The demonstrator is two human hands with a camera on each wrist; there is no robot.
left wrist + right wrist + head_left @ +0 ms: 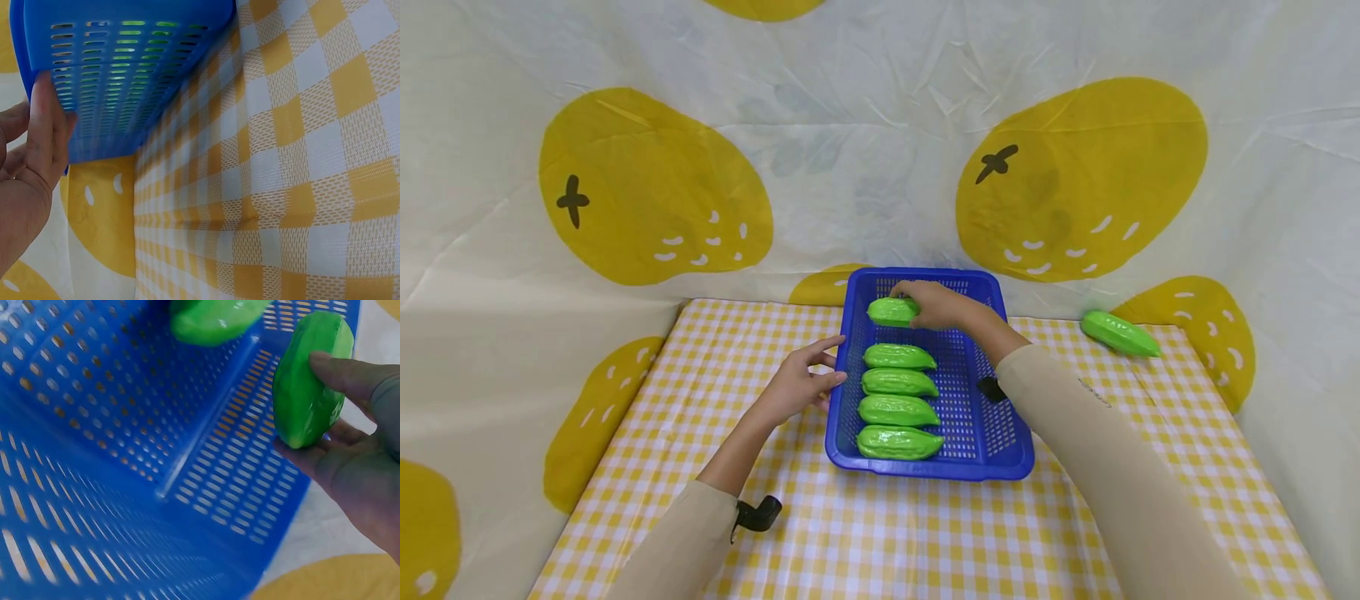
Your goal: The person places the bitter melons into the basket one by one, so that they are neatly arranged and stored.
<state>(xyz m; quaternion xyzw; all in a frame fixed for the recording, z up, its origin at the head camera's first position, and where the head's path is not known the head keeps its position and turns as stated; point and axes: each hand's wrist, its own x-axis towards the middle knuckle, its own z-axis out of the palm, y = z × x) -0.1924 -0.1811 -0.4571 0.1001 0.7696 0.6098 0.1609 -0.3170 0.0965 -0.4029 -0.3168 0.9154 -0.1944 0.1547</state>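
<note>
My right hand (931, 304) holds a glossy green ridged toy vegetable (892, 312) above the far end of a blue plastic basket (929, 472). In the right wrist view, the thumb lies on one side of the held vegetable (309, 381) and the fingers on the other. Several similar green vegetables (899, 383) lie in a row along the basket's left side, pointed tips to the right. My left hand (801, 383) is at the basket's left side, and its extended fingers (42, 119) touch the perforated outer wall (100, 94) near the rim.
Another green vegetable (1120, 333) lies outside the basket, at the back right of the table. A yellow-and-white checked cloth (760, 333) covers the table. Behind it hangs a pale sheet (865, 167) with large yellow fruit prints.
</note>
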